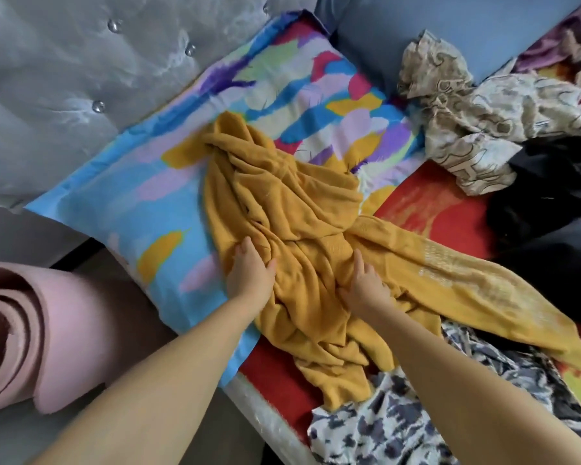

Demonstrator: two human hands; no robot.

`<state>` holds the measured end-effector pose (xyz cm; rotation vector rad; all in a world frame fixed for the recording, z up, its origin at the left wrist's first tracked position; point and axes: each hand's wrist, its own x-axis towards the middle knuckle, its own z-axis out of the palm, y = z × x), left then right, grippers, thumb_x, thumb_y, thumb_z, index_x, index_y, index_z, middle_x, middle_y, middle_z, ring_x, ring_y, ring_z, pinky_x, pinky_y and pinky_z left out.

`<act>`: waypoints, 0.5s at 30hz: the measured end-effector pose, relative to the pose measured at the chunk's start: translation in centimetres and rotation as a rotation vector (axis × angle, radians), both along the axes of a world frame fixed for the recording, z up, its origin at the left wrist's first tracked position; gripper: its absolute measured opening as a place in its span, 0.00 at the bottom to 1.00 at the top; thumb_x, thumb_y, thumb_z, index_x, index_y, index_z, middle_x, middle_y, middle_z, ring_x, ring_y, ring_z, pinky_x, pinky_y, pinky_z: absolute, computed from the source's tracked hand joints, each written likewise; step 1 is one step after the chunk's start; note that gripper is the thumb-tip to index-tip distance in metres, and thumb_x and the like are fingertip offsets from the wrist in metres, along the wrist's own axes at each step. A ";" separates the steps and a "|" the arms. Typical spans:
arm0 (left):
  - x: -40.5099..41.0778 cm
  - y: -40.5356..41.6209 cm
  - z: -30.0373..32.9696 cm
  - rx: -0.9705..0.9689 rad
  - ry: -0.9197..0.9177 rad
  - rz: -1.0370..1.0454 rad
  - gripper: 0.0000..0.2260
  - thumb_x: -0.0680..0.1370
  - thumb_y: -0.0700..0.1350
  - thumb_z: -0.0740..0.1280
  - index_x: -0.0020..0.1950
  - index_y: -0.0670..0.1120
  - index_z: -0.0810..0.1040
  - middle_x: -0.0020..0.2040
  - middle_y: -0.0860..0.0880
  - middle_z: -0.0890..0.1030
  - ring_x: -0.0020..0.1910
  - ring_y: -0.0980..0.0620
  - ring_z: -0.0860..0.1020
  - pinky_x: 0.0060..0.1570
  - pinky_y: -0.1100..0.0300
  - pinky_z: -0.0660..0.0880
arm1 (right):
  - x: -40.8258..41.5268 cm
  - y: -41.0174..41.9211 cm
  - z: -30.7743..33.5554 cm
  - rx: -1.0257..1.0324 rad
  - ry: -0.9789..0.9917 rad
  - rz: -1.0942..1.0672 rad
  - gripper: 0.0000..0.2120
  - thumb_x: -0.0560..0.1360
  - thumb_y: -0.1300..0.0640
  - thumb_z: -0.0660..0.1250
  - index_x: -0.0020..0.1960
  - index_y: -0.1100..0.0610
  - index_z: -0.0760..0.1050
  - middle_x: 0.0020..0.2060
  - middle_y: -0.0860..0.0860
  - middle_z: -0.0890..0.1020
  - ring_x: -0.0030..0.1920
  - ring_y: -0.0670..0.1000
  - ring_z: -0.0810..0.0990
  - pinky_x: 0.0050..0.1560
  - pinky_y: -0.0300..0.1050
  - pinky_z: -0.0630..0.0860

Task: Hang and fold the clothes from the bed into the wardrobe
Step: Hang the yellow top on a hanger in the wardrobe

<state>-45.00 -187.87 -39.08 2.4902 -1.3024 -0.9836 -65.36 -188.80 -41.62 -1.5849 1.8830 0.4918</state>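
Note:
A mustard-yellow garment (302, 209) lies crumpled across a multicoloured pillow (121, 196) and the red bed sheet (430, 199). My left hand (250, 275) rests on its left side, fingers stretched forward and thumb out over a fold. My right hand (366, 285) lies on its middle, fingers pointing away and sunk a little into the cloth. Other clothes wait on the bed: a beige patterned piece (477, 125), a black one (547, 189), and a white one with dark blotches (416, 421).
A grey tufted headboard (81, 78) stands at the upper left. A rolled pink mat (31, 333) lies beside the bed at the lower left. A blue pillow (433, 31) and purple cloth (564, 41) sit at the far end.

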 end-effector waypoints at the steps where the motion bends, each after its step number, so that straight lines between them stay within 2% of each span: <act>1: 0.0 -0.1 -0.4 -0.001 0.017 0.004 0.19 0.79 0.44 0.62 0.68 0.43 0.64 0.64 0.40 0.74 0.62 0.39 0.73 0.53 0.49 0.71 | -0.2 0.0 -0.4 -0.033 0.014 0.011 0.34 0.79 0.53 0.59 0.78 0.53 0.44 0.68 0.57 0.67 0.66 0.59 0.69 0.63 0.55 0.70; 2: 0.3 0.0 -0.8 0.002 0.030 -0.002 0.16 0.79 0.41 0.60 0.67 0.43 0.66 0.63 0.40 0.75 0.60 0.38 0.74 0.52 0.50 0.71 | -0.3 -0.1 -0.5 -0.069 0.010 0.006 0.28 0.79 0.55 0.57 0.76 0.54 0.51 0.64 0.58 0.70 0.61 0.59 0.72 0.56 0.52 0.73; 4: 1.2 0.3 -1.0 0.015 0.087 0.036 0.16 0.79 0.39 0.57 0.68 0.43 0.69 0.65 0.38 0.74 0.62 0.37 0.73 0.57 0.51 0.69 | -0.4 -0.3 -0.1 -0.092 -0.030 -0.063 0.20 0.79 0.59 0.54 0.70 0.56 0.62 0.58 0.57 0.76 0.52 0.58 0.76 0.44 0.48 0.73; 6: 2.4 1.1 -0.3 0.013 0.199 0.180 0.19 0.81 0.38 0.55 0.73 0.42 0.66 0.70 0.39 0.70 0.68 0.39 0.69 0.64 0.53 0.65 | -0.4 0.0 1.3 -0.084 -0.118 -0.164 0.17 0.78 0.61 0.53 0.66 0.56 0.68 0.55 0.56 0.78 0.53 0.58 0.77 0.43 0.45 0.71; 8: 3.3 2.7 1.1 -0.082 0.310 0.301 0.19 0.80 0.36 0.54 0.71 0.40 0.68 0.68 0.40 0.72 0.67 0.40 0.70 0.60 0.57 0.66 | -0.1 0.8 3.2 -0.125 -0.264 -0.262 0.12 0.78 0.62 0.52 0.54 0.56 0.73 0.47 0.54 0.79 0.47 0.56 0.78 0.40 0.45 0.71; 10: 4.2 4.7 3.2 -0.182 0.433 0.386 0.16 0.79 0.36 0.54 0.63 0.42 0.74 0.58 0.43 0.78 0.59 0.41 0.74 0.51 0.57 0.68 | 0.6 2.1 5.6 -0.210 -0.380 -0.346 0.10 0.78 0.62 0.53 0.45 0.54 0.72 0.38 0.51 0.77 0.37 0.50 0.75 0.32 0.42 0.68; 13: 5.4 6.8 6.7 -0.218 0.627 0.431 0.13 0.79 0.37 0.54 0.54 0.51 0.75 0.48 0.53 0.78 0.50 0.48 0.76 0.46 0.57 0.72 | 2.3 4.2 9.7 -0.340 -0.526 -0.470 0.12 0.78 0.62 0.53 0.43 0.50 0.71 0.36 0.49 0.76 0.33 0.47 0.72 0.29 0.41 0.65; 15: 6.2 8.4 10.2 -0.236 0.692 0.385 0.14 0.79 0.37 0.54 0.52 0.51 0.75 0.46 0.51 0.79 0.46 0.49 0.77 0.47 0.53 0.74 | 3.6 6.1 13.7 -0.423 -0.601 -0.523 0.11 0.79 0.62 0.53 0.49 0.53 0.74 0.38 0.48 0.77 0.36 0.47 0.73 0.33 0.41 0.66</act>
